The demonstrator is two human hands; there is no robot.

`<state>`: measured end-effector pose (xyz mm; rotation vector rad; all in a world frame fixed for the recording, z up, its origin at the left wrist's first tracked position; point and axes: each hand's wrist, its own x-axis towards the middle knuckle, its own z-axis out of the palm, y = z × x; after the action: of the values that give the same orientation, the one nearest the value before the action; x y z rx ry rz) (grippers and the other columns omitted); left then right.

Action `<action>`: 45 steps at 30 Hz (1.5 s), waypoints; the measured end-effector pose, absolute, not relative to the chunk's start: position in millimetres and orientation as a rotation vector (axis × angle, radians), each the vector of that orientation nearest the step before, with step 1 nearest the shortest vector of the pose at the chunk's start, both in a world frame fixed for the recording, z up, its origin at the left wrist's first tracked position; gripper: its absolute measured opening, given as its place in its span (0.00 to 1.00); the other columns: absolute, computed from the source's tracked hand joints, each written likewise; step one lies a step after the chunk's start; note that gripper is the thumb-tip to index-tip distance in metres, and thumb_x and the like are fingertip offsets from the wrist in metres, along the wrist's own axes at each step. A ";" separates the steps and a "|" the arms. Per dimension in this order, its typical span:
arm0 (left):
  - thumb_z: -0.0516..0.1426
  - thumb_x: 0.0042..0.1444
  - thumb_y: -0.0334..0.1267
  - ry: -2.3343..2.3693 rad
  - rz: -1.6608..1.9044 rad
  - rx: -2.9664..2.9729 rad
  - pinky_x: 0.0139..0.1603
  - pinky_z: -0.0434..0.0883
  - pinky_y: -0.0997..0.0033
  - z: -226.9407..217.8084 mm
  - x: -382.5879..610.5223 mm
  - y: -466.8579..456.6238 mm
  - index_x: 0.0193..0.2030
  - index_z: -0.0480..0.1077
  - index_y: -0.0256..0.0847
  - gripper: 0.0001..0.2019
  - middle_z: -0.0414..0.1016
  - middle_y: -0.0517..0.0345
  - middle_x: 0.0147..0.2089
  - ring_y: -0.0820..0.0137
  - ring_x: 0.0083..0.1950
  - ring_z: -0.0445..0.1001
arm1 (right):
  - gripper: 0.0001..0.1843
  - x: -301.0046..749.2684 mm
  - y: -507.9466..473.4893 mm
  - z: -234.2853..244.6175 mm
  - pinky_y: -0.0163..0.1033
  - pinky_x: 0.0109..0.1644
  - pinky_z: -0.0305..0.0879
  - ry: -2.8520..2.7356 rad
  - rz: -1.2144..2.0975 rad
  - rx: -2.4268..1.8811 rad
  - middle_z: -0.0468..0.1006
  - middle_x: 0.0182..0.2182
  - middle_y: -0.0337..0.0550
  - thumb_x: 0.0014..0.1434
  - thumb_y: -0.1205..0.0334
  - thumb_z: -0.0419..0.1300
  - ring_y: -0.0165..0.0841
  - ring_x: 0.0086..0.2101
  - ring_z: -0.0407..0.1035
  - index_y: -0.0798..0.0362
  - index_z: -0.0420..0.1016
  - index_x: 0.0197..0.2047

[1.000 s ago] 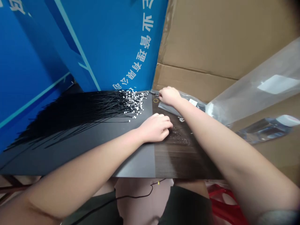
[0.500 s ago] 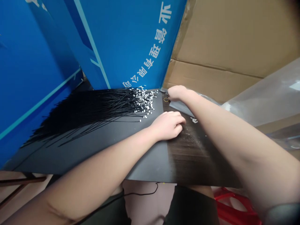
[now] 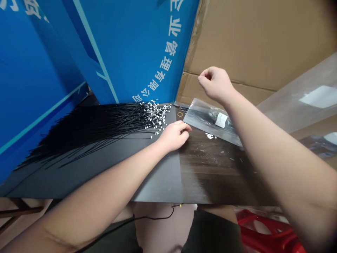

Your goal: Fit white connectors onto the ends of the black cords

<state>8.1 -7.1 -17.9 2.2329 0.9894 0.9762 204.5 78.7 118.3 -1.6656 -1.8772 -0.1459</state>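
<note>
A big fan of thin black cable ties (image 3: 86, 130) with white heads (image 3: 155, 114) lies across the dark table (image 3: 205, 175). My left hand (image 3: 173, 135) rests curled on the table beside the white heads, fingertips pressed down; what it holds is hidden. My right hand (image 3: 216, 84) is raised above the table's far edge, fingers pinched shut on something too small to name. Under it lies a clear plastic bag (image 3: 207, 121) with black parts and a white label. A small yellow ring (image 3: 180, 114) lies by the bag's corner.
Blue printed boards (image 3: 126, 49) stand at the back left and brown cardboard boxes (image 3: 258, 38) at the back right. Large clear plastic bags (image 3: 305, 102) lean at the right. Small white bits (image 3: 210, 136) are scattered on the table. A red object (image 3: 265, 232) sits below the table's near edge.
My right hand has lifted from the far edge by the bag into the air, still pinched. My left hand stayed curled on the table.
</note>
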 end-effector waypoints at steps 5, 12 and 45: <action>0.55 0.61 0.28 0.948 0.976 2.269 0.58 0.78 0.60 -15.3 11.5 -11.7 0.43 0.83 0.40 0.14 0.85 0.53 0.47 0.62 0.50 0.83 | 0.15 197.4 67.7 99.2 0.47 0.53 0.74 -2.131 -0.154 -1.713 0.88 0.47 0.54 0.67 0.62 0.57 0.46 0.46 0.80 0.54 0.86 0.47; 0.55 0.62 0.29 0.764 0.807 2.382 0.59 0.78 0.61 -14.2 14.9 -18.5 0.44 0.83 0.40 0.14 0.85 0.53 0.48 0.62 0.51 0.82 | 0.22 161.9 98.7 39.9 0.46 0.61 0.71 -2.498 -0.264 -2.044 0.85 0.57 0.61 0.72 0.60 0.53 0.49 0.57 0.79 0.56 0.86 0.57; 0.61 0.67 0.46 1.108 1.684 1.752 0.62 0.76 0.56 10.9 -38.1 31.6 0.58 0.75 0.39 0.17 0.77 0.43 0.60 0.62 0.54 0.79 | 0.18 182.2 18.4 169.8 0.38 0.31 0.59 -1.628 0.535 -1.135 0.63 0.23 0.37 0.64 0.65 0.64 0.28 0.25 0.57 0.49 0.67 0.23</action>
<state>-38.1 31.6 10.9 1.7519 1.1082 1.6839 182.2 18.4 169.8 -1.1347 -1.6280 0.5351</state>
